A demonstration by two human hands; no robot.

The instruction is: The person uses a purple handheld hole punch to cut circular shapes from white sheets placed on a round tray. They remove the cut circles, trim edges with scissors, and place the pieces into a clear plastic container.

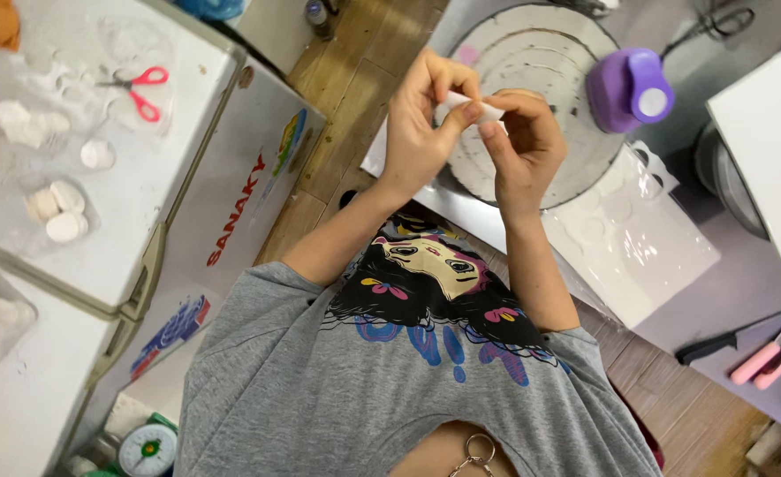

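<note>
a: what sort of place is shown?

b: a small home craft workshop, set on a wooden plank floor (355,79).

a: which items show it?

b: a round turntable (532,53) and a purple paper punch (629,88) stand on a grey work surface (744,283). a clear plastic sheet (638,238) lies beside them. pink-handled scissors (139,88) and white round pieces (55,212) rest on a white chest freezer lid (134,194). pink-handled pliers (766,362) and a small green-rimmed dial scale (147,449) sit at the edges.
</note>
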